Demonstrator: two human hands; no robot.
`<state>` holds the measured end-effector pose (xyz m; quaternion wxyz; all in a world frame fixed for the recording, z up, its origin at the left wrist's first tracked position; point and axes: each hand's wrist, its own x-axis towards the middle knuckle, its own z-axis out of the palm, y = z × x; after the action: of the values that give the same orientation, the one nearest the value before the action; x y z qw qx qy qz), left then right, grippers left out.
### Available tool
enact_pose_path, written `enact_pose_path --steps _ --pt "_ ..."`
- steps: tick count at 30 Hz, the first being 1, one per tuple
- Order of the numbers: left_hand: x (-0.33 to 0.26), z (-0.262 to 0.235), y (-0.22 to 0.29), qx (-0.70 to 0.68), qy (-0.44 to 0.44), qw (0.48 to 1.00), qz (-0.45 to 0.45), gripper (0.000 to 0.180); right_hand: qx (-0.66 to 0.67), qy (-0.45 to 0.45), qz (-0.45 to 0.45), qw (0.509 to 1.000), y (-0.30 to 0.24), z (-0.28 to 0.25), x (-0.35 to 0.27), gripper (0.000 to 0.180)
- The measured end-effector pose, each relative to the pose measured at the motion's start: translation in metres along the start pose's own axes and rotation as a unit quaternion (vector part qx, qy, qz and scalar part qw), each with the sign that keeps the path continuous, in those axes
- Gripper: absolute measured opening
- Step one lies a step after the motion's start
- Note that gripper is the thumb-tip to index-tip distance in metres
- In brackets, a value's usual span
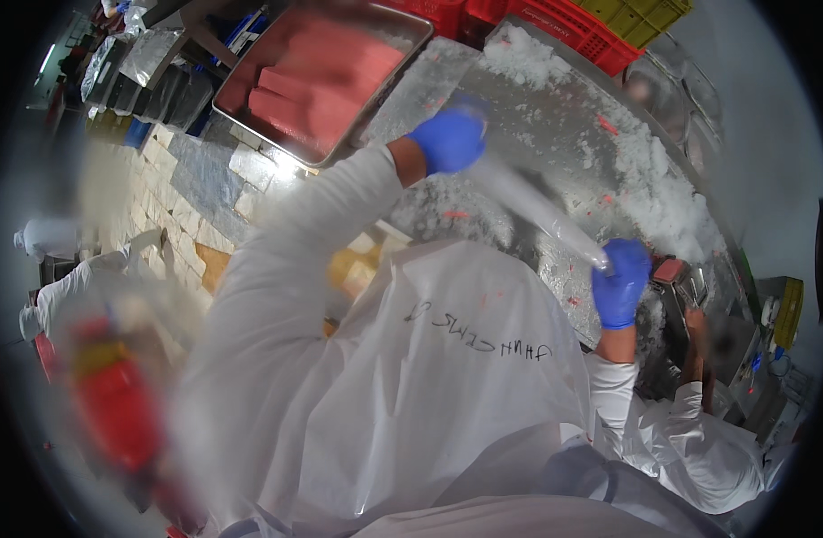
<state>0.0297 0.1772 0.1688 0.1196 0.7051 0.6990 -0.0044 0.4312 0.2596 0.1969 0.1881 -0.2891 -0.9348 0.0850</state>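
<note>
Both my hands wear blue gloves and hold a long, gathered length of clear plastic film over the wet steel table. My left hand, at the farther end, is closed on it; a slight blur lies over the fingertips. Closer to me and to the right, my right hand grips the other end in a closed fist. The plastic hangs slanted between them, and I cannot tell whether it is a bag or a loose sheet. Crushed ice and small pink scraps lie on the steel around it.
A metal tray of pink-red slabs stands beyond my left arm. Red crates and a yellow crate line the far edge. At right a co-worker's hand is beside a small metal pan. Other people work at left.
</note>
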Motion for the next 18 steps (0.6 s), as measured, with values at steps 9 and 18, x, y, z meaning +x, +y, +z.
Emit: enact_pose_path --steps 9,18 --pt "-0.041 -0.017 0.068 -0.261 0.365 0.868 0.211 0.058 0.331 -0.13 0.198 0.913 0.003 0.071 -0.014 0.045" --pt "0.014 0.037 0.109 -0.442 0.04 0.896 0.03 0.084 0.86 0.076 0.27 0.427 -0.028 0.066 0.019 0.09"
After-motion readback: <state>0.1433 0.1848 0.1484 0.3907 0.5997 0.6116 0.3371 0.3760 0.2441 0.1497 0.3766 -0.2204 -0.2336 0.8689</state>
